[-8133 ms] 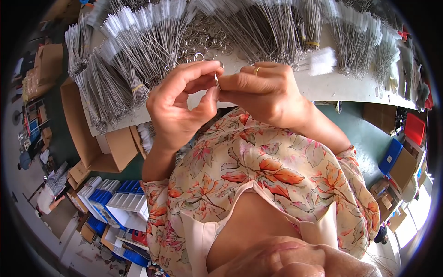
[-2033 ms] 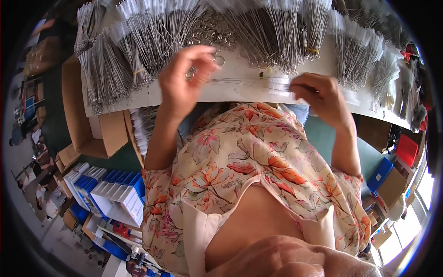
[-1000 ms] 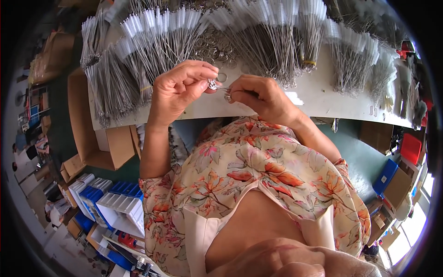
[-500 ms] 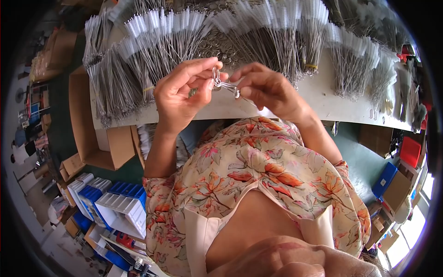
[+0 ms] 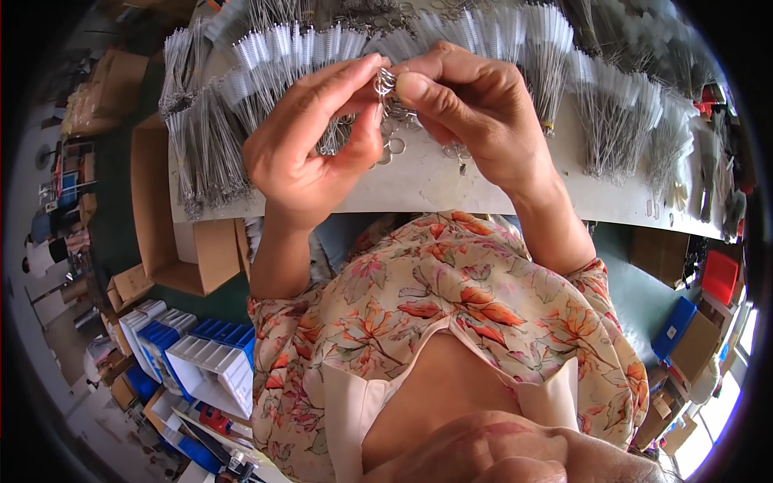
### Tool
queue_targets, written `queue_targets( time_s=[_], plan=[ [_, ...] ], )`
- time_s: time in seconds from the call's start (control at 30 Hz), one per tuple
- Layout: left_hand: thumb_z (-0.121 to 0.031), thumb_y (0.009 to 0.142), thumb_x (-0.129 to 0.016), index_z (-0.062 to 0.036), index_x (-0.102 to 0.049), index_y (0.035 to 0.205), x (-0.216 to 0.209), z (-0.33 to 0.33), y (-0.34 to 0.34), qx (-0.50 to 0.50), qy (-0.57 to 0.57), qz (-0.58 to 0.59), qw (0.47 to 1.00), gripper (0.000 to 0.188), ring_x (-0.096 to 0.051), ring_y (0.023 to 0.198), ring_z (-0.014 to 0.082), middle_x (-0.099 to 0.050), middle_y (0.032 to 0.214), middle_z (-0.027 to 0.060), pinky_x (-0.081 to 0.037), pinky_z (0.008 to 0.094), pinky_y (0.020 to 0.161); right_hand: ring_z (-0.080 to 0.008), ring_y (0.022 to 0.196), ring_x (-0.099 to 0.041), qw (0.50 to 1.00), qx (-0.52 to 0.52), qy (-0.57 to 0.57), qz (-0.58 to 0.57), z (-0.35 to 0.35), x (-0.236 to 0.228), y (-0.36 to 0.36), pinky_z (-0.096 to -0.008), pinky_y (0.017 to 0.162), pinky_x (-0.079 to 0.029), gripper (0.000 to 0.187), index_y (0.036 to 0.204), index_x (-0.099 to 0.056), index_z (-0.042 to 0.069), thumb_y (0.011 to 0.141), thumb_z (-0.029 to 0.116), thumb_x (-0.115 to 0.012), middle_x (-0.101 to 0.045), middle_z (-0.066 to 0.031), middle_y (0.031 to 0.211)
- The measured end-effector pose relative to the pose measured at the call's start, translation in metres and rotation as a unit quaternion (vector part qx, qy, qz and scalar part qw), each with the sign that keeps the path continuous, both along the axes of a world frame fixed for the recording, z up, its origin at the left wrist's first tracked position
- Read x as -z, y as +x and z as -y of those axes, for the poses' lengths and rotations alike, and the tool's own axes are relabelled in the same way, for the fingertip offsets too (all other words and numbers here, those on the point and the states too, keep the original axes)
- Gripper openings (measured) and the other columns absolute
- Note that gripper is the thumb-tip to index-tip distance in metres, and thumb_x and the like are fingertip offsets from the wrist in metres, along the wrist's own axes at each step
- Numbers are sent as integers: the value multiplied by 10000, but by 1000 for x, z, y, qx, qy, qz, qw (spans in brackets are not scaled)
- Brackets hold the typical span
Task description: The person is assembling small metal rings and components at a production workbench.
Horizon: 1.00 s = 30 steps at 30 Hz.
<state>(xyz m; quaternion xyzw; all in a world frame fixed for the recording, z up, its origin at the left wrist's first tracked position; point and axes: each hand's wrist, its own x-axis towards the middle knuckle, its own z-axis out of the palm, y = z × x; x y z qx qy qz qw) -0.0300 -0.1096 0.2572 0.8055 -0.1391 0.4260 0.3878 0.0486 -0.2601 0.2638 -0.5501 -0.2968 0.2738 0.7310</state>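
A white table (image 5: 354, 201) runs across the far side of the view, its near edge in front of a person in a flowered shirt (image 5: 451, 290). Off the table's left end is an open cardboard box (image 5: 153, 209); nearer the person, left of the table, are blue and white trays (image 5: 213, 362). Wire brushes (image 5: 612, 113) with white bristles lie in thick bundles along the table, from its left end to its right.

Over the middle of the table, the hands meet. The left hand (image 5: 310, 149) pinches a small ring cluster (image 5: 384, 81) between thumb and forefinger; the right hand (image 5: 483, 105) closes thumb and forefinger on its other side. Below the right hand, metal loops (image 5: 457, 152) show against the table (held or lying, I cannot tell).

As for progress, the cluster looks already gathered, with several rings side by side, but neither hand has let go, so this piece seems unfinished. Smallest of all, loose rings (image 5: 396, 146) lie unused mid-table. Whether the bundled brushes carry rings is too small to tell.
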Motion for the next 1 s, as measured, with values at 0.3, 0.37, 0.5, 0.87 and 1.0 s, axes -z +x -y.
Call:
queue_targets(
  time_s=[0.3,0.37,0.5,0.87,1.0],
  plan=[
    [150,699,-587,64,-617,990,-19,-6,-3,81,-84,-77,990,305,-640,798,172,-633,940,149,-552,251,687,-32,525,-444,998,-48,27,-31,0,-5,6,-185,470,-367,200,866,-632,-2,833,196,-638,-569,15,647],
    [137,694,-600,55,-623,982,-18,-2,-3,76,-102,-68,990,300,-640,773,160,-639,926,142,-547,239,665,-32,526,-445,998,-52,28,-32,0,-2,8,-183,471,-366,201,861,-632,0,832,199,-638,-574,12,656],
    [108,680,-628,34,-636,964,-13,1,-2,-20,22,-21,999,294,-642,731,142,-649,892,121,-535,226,627,-33,525,-446,990,-88,47,-100,0,3,10,-181,470,-363,182,857,-636,9,824,188,-646,-585,15,668],
    [154,690,-593,95,-611,959,-6,1,-7,112,-131,-82,982,276,-635,808,183,-617,948,182,-553,251,688,-41,527,-448,980,-163,0,-114,9,0,17,-191,467,-362,144,818,-648,12,819,156,-648,-568,14,643],
    [160,700,-581,110,-594,971,-4,4,-14,99,-196,-94,971,275,-635,836,206,-603,981,197,-552,263,714,-44,545,-467,996,-89,-25,-3,10,4,3,-192,480,-375,141,821,-636,14,823,155,-645,-573,11,668]
  ],
)
